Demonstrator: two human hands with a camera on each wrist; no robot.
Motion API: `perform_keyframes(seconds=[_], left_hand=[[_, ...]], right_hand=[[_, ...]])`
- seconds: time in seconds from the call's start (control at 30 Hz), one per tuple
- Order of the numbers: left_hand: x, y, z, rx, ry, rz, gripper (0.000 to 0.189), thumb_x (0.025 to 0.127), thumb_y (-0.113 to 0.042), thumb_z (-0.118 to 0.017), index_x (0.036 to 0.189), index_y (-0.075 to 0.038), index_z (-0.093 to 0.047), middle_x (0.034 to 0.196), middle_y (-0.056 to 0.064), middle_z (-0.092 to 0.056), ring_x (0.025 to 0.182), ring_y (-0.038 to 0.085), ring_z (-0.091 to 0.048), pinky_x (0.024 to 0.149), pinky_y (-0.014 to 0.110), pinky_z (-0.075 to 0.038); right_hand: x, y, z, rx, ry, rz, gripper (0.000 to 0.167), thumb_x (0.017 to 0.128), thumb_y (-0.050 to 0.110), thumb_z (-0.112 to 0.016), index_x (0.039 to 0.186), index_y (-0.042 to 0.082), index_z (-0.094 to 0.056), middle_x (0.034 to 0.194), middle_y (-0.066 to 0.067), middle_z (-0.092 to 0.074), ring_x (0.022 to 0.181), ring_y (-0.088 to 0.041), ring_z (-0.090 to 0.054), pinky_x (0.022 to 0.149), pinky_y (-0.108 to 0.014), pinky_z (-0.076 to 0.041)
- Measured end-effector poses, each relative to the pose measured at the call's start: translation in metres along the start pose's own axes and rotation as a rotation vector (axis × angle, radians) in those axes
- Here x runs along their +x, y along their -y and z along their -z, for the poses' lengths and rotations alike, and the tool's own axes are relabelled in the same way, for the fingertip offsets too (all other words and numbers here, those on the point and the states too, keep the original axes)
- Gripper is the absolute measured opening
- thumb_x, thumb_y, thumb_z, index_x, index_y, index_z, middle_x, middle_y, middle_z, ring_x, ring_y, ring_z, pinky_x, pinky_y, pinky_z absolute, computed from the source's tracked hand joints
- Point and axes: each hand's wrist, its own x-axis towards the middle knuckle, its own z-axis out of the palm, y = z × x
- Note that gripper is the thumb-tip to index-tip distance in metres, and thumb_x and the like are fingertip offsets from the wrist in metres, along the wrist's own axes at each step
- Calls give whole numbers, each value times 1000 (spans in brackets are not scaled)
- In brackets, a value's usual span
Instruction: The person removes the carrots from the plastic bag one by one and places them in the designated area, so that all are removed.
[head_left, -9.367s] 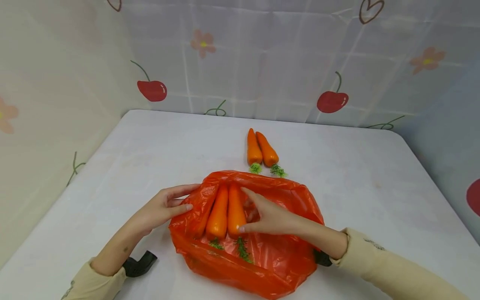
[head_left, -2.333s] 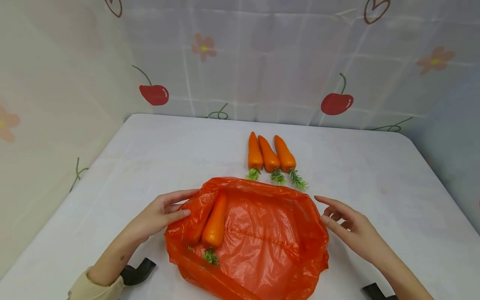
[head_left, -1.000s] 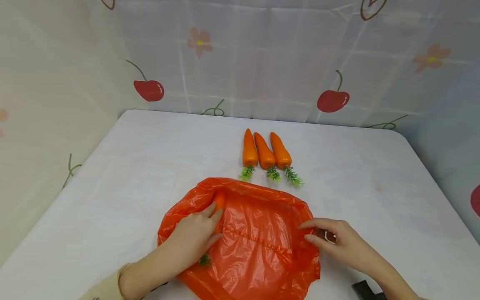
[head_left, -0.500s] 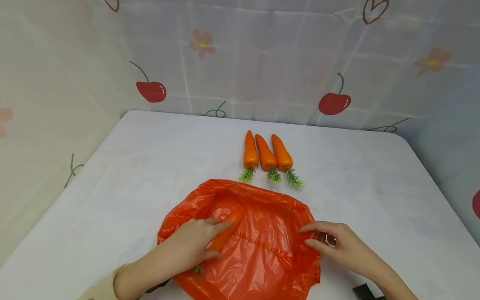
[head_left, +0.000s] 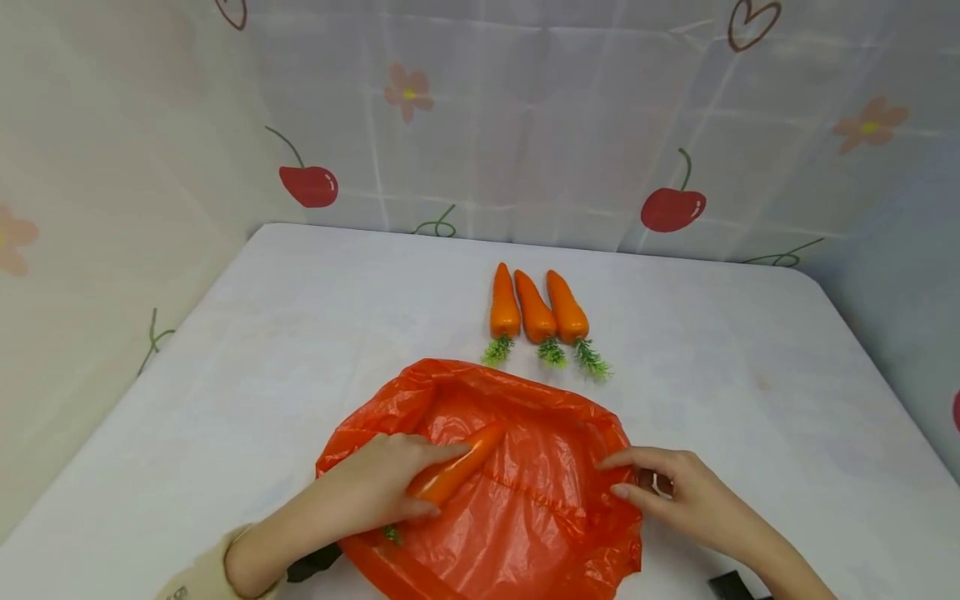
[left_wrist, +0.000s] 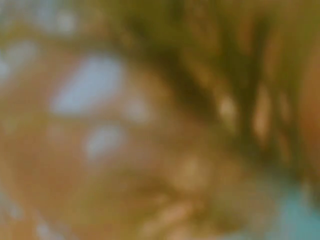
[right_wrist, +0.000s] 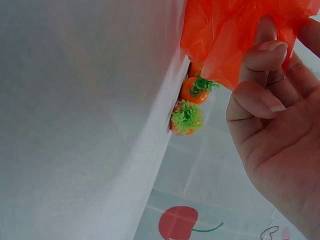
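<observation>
An orange-red plastic bag [head_left: 525, 525] lies with its mouth spread at the front middle of the table. Inside it, my left hand [head_left: 367, 487] grips a carrot [head_left: 465, 467], its thumb on the near side and fingers over the far side. The carrot slants with its tip up to the right; its green top [head_left: 392, 534] peeks out below the hand. At the bag's right rim, my right hand [head_left: 686, 496] pinches the plastic. In the right wrist view, curled fingers [right_wrist: 260, 102] are against the bag [right_wrist: 225, 40]. The left wrist view is too blurred to read.
Behind the bag, three carrots lie side by side on the white table: a left one [head_left: 504, 304], a middle one [head_left: 535, 308] and a right one [head_left: 567, 307]. Their leafy tops face the bag. A patterned curtain [head_left: 495, 125] hangs past the table's far edge.
A third carrot has joined the two behind the bag. My left hand has left the rim and grips the carrot inside, whose tip has swung right. My right hand now holds the right rim.
</observation>
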Motion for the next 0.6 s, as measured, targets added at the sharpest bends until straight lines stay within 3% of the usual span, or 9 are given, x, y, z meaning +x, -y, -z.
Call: perform_keyframes(seconds=[0.23,0.4,0.6], left_hand=[[-1,2,11,-79,-75,-55,66,77,-28,-79,137,-27,-50,110,-11,-59,86,9,-52,71,24,-50],[-7,3,29,-307,-103,-113,66,77,-28,-78,137,-29,-49,113,-12,-57,92,8,-57,74,24,-52],[-13,4,53,-583,-160,-197,67,80,-21,-77,139,-24,-46,124,1,-55,102,18,-60,82,31,-51]], right_hand=[[1,0,0,-13,0,14,24,87,29,-67,109,18,-67,76,10,-56,63,-10,-48,47,-23,-39],[1,2,-1,-2,10,2,25,87,28,-68,109,16,-67,76,9,-56,63,-11,-49,47,-22,-40],[0,3,0,4,19,-21,26,86,27,-68,110,16,-67,77,8,-56,65,-11,-50,49,-22,-41]])
